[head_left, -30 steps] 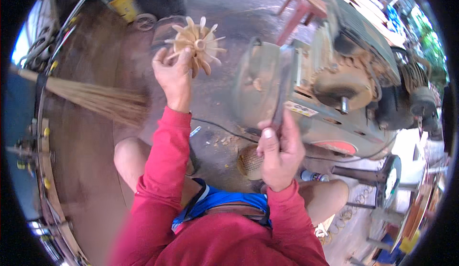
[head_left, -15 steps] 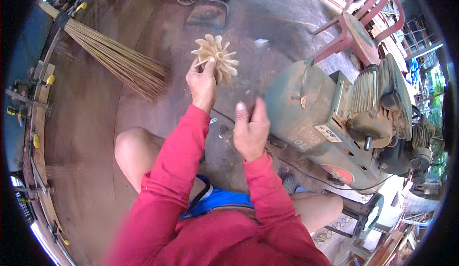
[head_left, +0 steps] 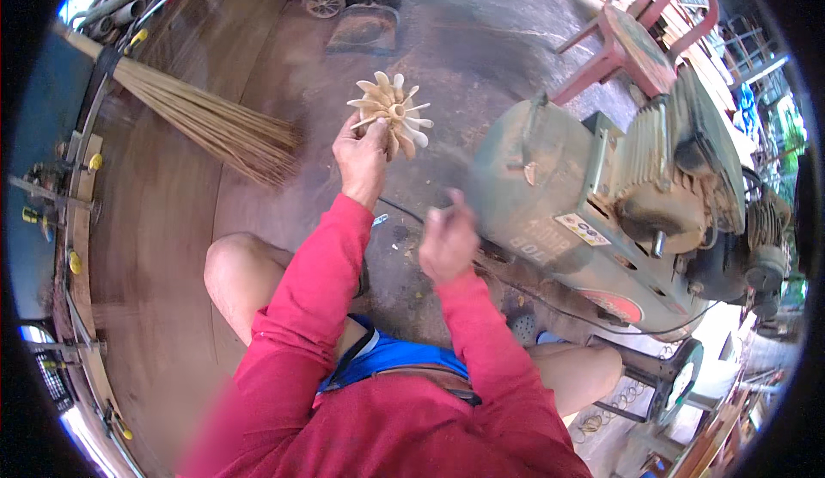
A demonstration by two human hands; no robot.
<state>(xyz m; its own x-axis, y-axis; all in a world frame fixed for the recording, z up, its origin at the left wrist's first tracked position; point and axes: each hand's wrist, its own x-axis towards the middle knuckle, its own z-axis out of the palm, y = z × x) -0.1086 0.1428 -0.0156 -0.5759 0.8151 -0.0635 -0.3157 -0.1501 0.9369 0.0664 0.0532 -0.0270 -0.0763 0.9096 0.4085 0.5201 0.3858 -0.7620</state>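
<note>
Fan wheel (head_left: 397,110), pale and wood-like, with a ring of petal-shaped blades around a small round hub, sits in the left hand (head_left: 361,153), raised over the dark floor (head_left: 481,48) ahead of the person. The thumb and fingers pinch it at its lower left edge, the thumb lying on the side that faces the camera. The right hand (head_left: 449,242), lower and just to the right, is smeared by blur; its fingers look drawn in, but I cannot tell whether they hold anything. It stands apart from the fan wheel. Both arms wear red sleeves (head_left: 322,254), and blue shorts (head_left: 395,355) show between the bent knees (head_left: 241,272). To the right lies a dusty grey-green tank (head_left: 554,190) with a motor (head_left: 663,211) mounted on it, and a dark cable (head_left: 404,209) runs along the floor near the right hand. Beyond the tank stands a reddish chair (head_left: 636,44). To the left a stiff-bristled broom (head_left: 206,121) lies slantwise, bristles toward the left hand, and farther ahead a dustpan (head_left: 363,29) rests near a spoked wheel (head_left: 324,3)
</note>
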